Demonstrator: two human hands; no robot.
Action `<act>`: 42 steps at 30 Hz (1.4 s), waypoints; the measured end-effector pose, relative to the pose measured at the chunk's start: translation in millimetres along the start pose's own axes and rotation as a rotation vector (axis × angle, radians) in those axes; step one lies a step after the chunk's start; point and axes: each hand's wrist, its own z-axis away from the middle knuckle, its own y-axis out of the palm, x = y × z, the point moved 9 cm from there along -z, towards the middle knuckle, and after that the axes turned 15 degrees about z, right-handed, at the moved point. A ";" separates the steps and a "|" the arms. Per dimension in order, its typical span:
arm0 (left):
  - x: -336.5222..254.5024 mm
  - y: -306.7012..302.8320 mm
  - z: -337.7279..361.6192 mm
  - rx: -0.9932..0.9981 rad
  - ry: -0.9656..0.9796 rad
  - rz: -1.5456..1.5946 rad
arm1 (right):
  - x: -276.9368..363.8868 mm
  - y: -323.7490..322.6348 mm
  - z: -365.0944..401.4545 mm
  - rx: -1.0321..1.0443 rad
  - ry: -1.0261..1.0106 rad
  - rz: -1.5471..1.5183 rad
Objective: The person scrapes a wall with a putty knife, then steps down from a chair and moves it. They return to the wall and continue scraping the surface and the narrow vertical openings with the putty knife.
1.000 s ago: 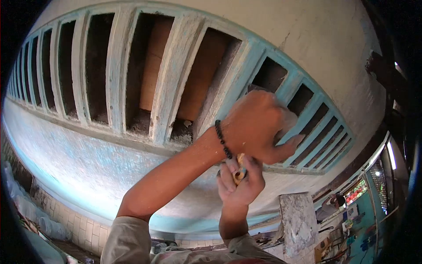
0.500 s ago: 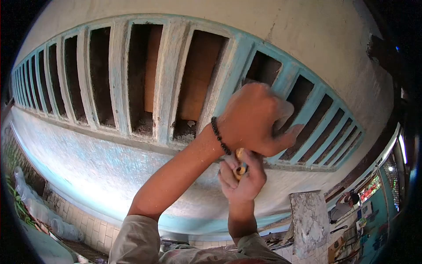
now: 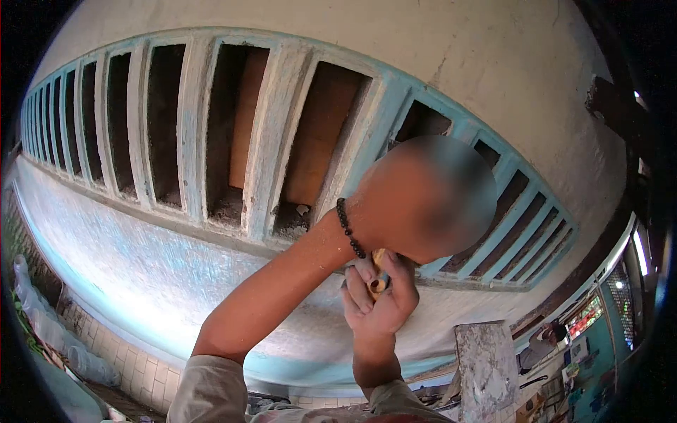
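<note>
Two hands, same post by the slats (image 3: 194, 127)

From my end, only the view has drifted slightly, so work seems to continue on one spot. The right hand (image 3: 381, 299) is closed around a yellowish handle (image 3: 380, 285) just below the left hand (image 3: 416, 204); whether that one (heavily blurred) grips anything, I cannot tell. The ledge (image 3: 201, 225) runs close; open room lies before the lower wall (image 3: 141, 254).

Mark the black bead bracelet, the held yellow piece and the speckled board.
Black bead bracelet (image 3: 347, 230), head view: beads mid-strand.
Yellow piece (image 3: 381, 285), head view: end with dark spot.
Speckled board (image 3: 486, 366), head view: middle of its face.
</note>
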 end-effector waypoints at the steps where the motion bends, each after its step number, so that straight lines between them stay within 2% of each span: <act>1: 1.3 0.4 -0.8 -0.006 -0.001 0.005 | 7.4 4.7 -2.5 0.087 -0.063 0.024; 4: -2.9 -4.7 -15.9 -0.028 0.061 0.061 | 22.4 14.4 -6.6 0.077 -0.094 0.045; 10: -3.3 -2.1 -0.4 -0.015 0.011 0.024 | 14.7 9.6 3.9 0.011 -0.106 0.104; 16: -6.5 -6.3 -25.8 -0.043 0.175 0.001 | 36.4 18.6 -8.1 0.047 -0.120 0.088; 19: -4.5 -2.3 -15.6 0.022 0.080 -0.054 | 31.9 16.0 -1.8 0.022 -0.124 0.086; 25: -3.9 -12.0 -29.8 -0.049 0.107 0.101 | 40.2 25.7 -7.8 0.060 -0.134 0.058; 27: -7.6 -12.1 -30.9 -0.039 0.105 0.035 | 44.6 31.1 -10.4 0.084 -0.145 0.111; 31: -8.4 -5.5 -23.6 0.047 0.057 -0.090 | 38.4 25.6 -2.0 0.065 -0.108 0.029; 34: -8.4 -11.8 -33.8 -0.046 0.138 0.036 | 50.3 29.7 -9.9 0.151 -0.139 0.036; 36: -6.4 -11.3 -41.0 -0.015 0.113 0.018 | 55.5 32.4 -17.0 0.226 -0.167 0.008; 42: -9.3 -14.0 -29.6 -0.008 0.159 0.102 | 37.1 37.7 -3.3 0.150 -0.153 -0.001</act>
